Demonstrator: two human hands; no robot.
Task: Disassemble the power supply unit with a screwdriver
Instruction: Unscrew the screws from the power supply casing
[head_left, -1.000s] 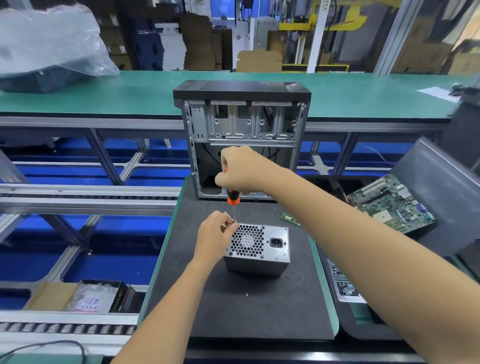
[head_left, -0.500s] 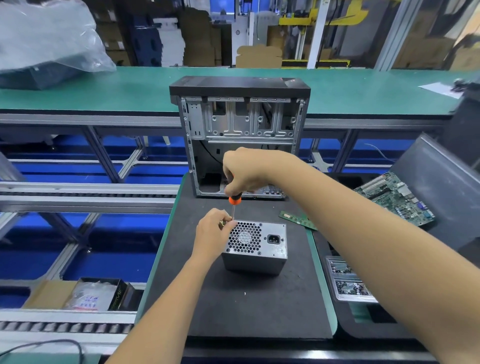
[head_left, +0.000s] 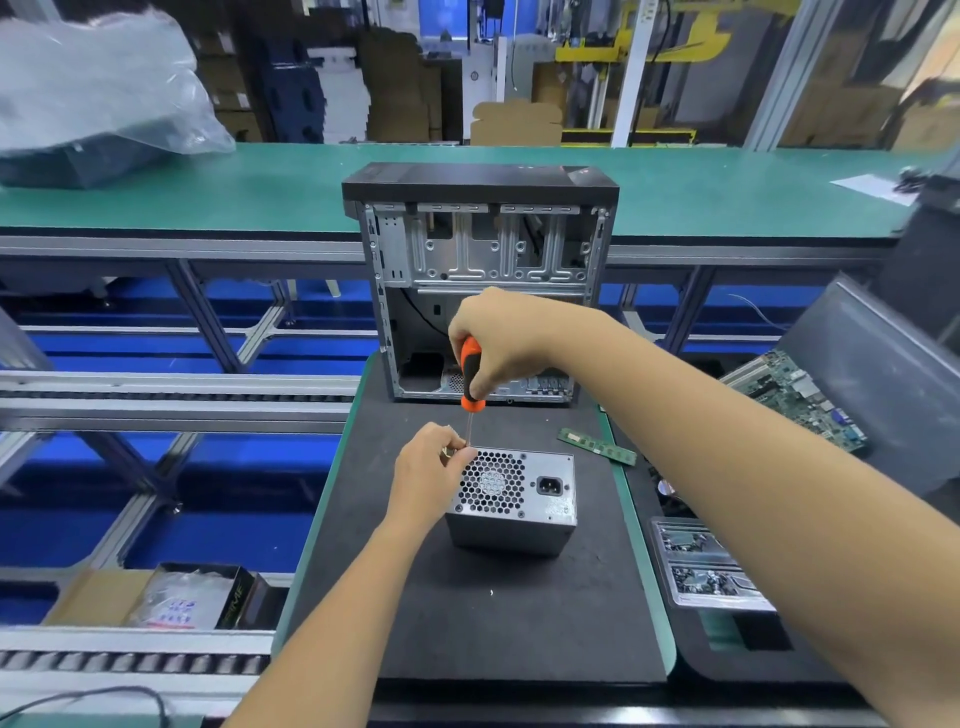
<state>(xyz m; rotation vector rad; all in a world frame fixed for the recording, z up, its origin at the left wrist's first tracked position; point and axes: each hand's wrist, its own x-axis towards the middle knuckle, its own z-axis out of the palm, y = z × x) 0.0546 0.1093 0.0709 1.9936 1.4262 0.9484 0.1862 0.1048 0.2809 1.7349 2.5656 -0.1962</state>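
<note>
power supply unit (head_left: 511, 501) sitting on the black mat (head_left: 467, 623), fan grille up, in front of the open computer case (head_left: 480, 280). screwdriver (head_left: 470, 382) upright over its far left corner, gripped in right hand (head_left: 501, 340). left hand (head_left: 428, 475) pinching at that corner, by the shaft. memory stick (head_left: 597, 446) lying nearby.
</note>
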